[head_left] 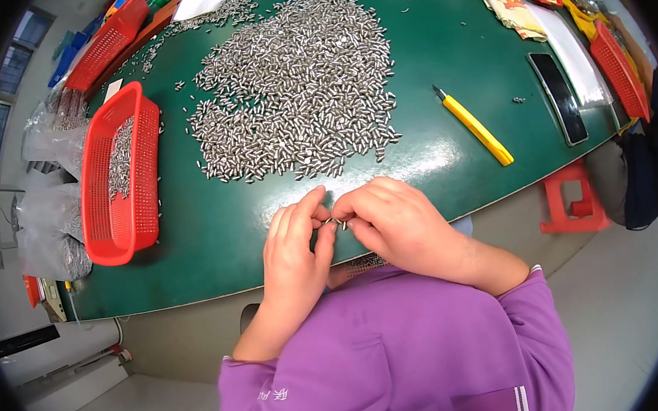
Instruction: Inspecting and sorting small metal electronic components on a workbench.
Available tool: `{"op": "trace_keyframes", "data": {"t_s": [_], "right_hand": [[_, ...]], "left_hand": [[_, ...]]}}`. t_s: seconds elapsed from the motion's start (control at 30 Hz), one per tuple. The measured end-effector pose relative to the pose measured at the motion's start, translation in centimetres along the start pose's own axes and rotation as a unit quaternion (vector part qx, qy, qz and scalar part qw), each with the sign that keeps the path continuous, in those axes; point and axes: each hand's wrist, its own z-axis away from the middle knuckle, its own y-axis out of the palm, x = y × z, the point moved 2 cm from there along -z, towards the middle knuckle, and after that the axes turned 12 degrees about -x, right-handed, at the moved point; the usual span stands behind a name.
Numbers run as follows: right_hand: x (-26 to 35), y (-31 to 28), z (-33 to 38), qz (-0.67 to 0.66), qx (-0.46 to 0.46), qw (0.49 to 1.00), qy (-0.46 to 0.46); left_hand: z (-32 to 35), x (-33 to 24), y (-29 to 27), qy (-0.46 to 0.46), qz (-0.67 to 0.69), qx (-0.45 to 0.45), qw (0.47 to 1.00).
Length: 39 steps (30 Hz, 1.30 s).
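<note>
Both hands meet over the near edge of the green table [208, 234], fingertips almost touching. My left hand [292, 243] pinches thumb against fingers around small silver metal pins. Curled in from the other side, my right hand [404, 223] also has its fingertips closed on the tiny pins [344, 225]; one or two show between the hands, and the fingers partly hide the rest. Beyond the hands spreads a wide heap of the same short, pointed metal pins [297, 92]. Below the hands, a basket with pins [366, 263] shows partly at the table edge.
A red perforated basket [108, 242] holding some pins stands at left, beside plastic bags [50, 220]. To the right lie a yellow utility knife [477, 128], blade out, and a phone [559, 98]. Another red basket [618, 71] sits far right. A red stool [573, 200] stands on the floor.
</note>
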Motion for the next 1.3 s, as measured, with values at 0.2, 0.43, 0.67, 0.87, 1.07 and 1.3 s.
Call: {"op": "trace_keyframes", "data": {"t_s": [0.2, 0.43, 0.67, 0.87, 1.07, 1.3], "right_hand": [[0.8, 0.3, -0.1, 0.046, -0.005, 0.999, -0.016], [0.5, 0.6, -0.2, 0.065, -0.017, 0.997, -0.022], [0.5, 0.3, -0.5, 0.031, 0.003, 0.999, -0.015], [0.1, 0.5, -0.8, 0.041, 0.014, 0.999, -0.008], [-0.3, 0.9, -0.6, 0.044, -0.024, 0.999, -0.016], [0.0, 0.4, -0.4, 0.078, -0.019, 0.997, -0.013]], "left_hand": [[0.6, -0.2, -0.5, 0.02, -0.014, -0.017, 1.0], [0.5, -0.3, -0.5, 0.013, -0.027, 0.003, 1.0], [0.4, 0.2, 0.0, 0.023, -0.009, -0.024, 0.999], [0.2, 0.3, -0.4, 0.002, 0.027, -0.005, 1.0], [0.1, 0.3, -0.7, -0.017, 0.018, -0.002, 1.0], [-0.1, 0.5, -0.9, -0.029, 0.018, -0.019, 0.999]]}}
